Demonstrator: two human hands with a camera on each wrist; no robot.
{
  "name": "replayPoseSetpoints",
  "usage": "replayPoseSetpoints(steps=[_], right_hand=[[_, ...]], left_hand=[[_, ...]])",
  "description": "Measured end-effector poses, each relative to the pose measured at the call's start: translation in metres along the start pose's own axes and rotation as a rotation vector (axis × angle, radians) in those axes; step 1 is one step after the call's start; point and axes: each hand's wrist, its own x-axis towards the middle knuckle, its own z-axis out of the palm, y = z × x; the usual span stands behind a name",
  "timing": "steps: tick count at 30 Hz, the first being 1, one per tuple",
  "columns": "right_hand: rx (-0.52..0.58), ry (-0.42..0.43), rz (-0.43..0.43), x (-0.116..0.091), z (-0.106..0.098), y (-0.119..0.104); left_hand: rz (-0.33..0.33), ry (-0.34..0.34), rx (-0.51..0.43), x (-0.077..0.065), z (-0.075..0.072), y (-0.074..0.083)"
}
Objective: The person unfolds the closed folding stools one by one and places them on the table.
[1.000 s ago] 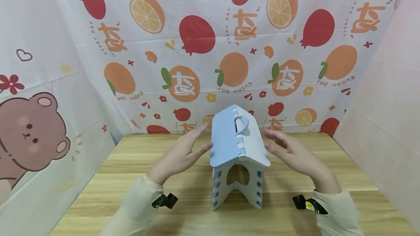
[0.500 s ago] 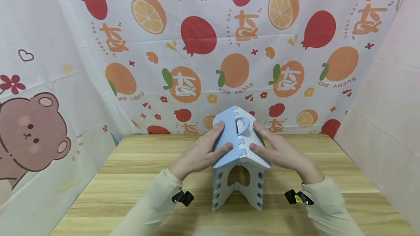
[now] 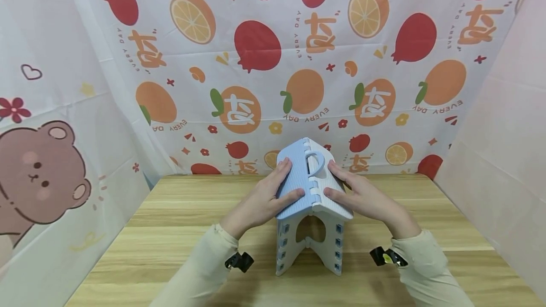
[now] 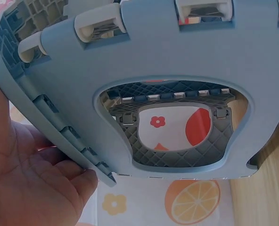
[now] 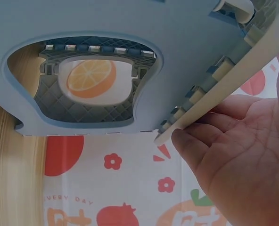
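Note:
A plastic toy house (image 3: pixel 313 208) with a peaked roof stands upright on the wooden table. Its roof has a light blue panel (image 3: pixel 297 178) and a white panel (image 3: pixel 321 186), joined along the ridge, where a blue arched handle (image 3: pixel 323 163) sticks up. My left hand (image 3: pixel 261 199) rests on the blue slope, thumb and fingers extended; my right hand (image 3: pixel 366 198) lies the same way on the white one. Both wrist views look at a pale blue wall (image 4: pixel 196 52) with a large rounded opening, and the palms lie outside the roof edges.
A fruit-print cloth (image 3: pixel 273 94) hangs behind the table (image 3: pixel 179 212). To the left is a white cloth (image 3: pixel 47 79) with a bear picture, and another pale cloth (image 3: pixel 503 165) is on the right. Dark wrist cameras (image 3: pixel 240 260) sit at both cuffs.
Both hands have moved inward from beside the house onto its roof panels. Over the last half second they have stayed there almost still, and the house has hardly shifted.

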Motion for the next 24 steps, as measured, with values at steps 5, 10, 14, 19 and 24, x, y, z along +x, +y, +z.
replayPoseSetpoints(steps=[5,10,14,19,24], right_hand=[[0.010,-0.004,0.012,0.0008,-0.0007,-0.0005],[0.018,-0.008,0.025,0.0016,-0.0019,-0.0014],[0.010,-0.010,0.039,0.0021,-0.0025,-0.0015],[0.001,-0.007,0.053,0.0019,-0.0031,-0.0016],[0.002,-0.008,0.063,0.0016,-0.0034,-0.0015]], left_hand=[[-0.014,-0.017,0.008,0.0010,-0.0013,-0.0004],[-0.018,-0.030,0.022,0.0024,-0.0032,-0.0013],[-0.022,-0.037,0.034,0.0035,-0.0043,-0.0016],[-0.028,-0.045,0.038,0.0045,-0.0043,-0.0013],[-0.028,-0.048,0.046,0.0045,-0.0044,-0.0003]])
